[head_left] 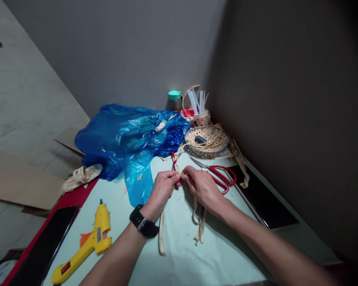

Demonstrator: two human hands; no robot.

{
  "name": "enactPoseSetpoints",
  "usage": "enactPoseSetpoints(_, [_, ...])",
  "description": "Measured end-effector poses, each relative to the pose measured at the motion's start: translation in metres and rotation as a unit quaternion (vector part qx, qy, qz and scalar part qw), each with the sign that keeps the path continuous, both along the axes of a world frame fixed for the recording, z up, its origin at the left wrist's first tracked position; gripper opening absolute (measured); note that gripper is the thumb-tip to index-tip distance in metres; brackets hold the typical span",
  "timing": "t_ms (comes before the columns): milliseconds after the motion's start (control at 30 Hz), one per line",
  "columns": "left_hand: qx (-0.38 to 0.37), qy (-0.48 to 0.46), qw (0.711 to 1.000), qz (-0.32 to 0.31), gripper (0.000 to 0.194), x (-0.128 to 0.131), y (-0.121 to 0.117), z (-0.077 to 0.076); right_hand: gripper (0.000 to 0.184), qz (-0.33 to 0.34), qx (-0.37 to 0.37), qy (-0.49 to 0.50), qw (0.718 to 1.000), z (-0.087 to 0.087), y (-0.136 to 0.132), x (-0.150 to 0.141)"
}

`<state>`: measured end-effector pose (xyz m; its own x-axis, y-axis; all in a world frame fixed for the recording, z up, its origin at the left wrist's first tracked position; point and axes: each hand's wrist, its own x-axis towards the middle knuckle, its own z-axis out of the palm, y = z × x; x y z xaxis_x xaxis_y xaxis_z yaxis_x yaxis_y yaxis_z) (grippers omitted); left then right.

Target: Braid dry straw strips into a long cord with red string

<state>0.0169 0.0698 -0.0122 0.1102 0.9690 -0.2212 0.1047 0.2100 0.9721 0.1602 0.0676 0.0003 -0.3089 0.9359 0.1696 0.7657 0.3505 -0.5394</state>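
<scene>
My left hand [164, 185] and my right hand [200, 183] meet over the middle of the table, fingertips pinched close together. Between them runs a thin braid of pale dried-fibre strips [178, 168], and both hands grip it. Something red [173, 159] lies along the braid's far end, and a bit of red shows under my left fingers. Loose strip ends [200, 228] hang below my right hand, and another strip [161, 234] trails below my left. Just right of my right hand lie red-handled scissors [220, 174], their blades apart. My fingers hide part of the braid.
A yellow glue gun [100, 234] lies at left near a dark flat device [47, 246]. Behind are a blue plastic bag [122, 131], a woven basket [219, 140], a green-lidded jar [174, 101] and a cup of glue sticks [201, 118]. A black tablet-like slab [265, 202] lies right, beside the wall.
</scene>
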Motion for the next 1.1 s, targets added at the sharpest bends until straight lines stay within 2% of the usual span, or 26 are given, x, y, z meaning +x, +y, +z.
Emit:
enactPoseSetpoints(133, [-0.01, 0.018, 1.0, 0.012, 0.022, -0.003, 0.002, 0.0, 0.015, 0.029, 0.003, -0.004, 1.0, 0.0, 0.001, 0.003])
enactPoseSetpoints(267, [-0.002, 0.023, 1.0, 0.01, 0.023, -0.004, 0.002, 0.003, 0.021, 0.07, -0.009, 0.04, 0.997, 0.004, 0.008, 0.01])
enactPoseSetpoints(400, [0.009, 0.014, 1.0, 0.013, 0.025, -0.002, 0.0, 0.005, 0.02, 0.099, -0.014, 0.045, 0.994, 0.01, 0.016, 0.016])
enactPoseSetpoints(533, [-0.018, 0.001, 1.0, 0.014, 0.023, -0.004, 0.001, 0.005, 0.018, 0.115, -0.009, 0.038, 0.993, 0.013, 0.024, 0.021])
enactPoseSetpoints(733, [-0.047, -0.046, 0.998, 0.009, 0.017, -0.007, 0.007, 0.007, 0.02, 0.133, -0.058, 0.043, 0.988, 0.019, 0.031, 0.027])
enactPoseSetpoints(800, [-0.046, -0.039, 0.998, 0.001, 0.017, -0.006, 0.008, 0.007, 0.02, 0.12, -0.044, 0.017, 0.992, 0.021, 0.028, 0.026])
enactPoseSetpoints(900, [-0.045, -0.01, 0.999, 0.0, 0.021, -0.003, 0.005, 0.007, 0.021, 0.075, 0.012, -0.078, 0.994, 0.022, 0.015, 0.016])
enactPoseSetpoints(1000, [-0.031, -0.019, 0.999, 0.013, 0.026, 0.001, 0.0, 0.007, 0.017, 0.021, 0.092, -0.202, 0.975, 0.019, -0.006, -0.003])
enactPoseSetpoints(1100, [-0.007, -0.055, 0.998, 0.017, 0.031, 0.003, -0.004, 0.007, 0.019, 0.001, 0.13, -0.274, 0.953, 0.013, -0.025, -0.022])
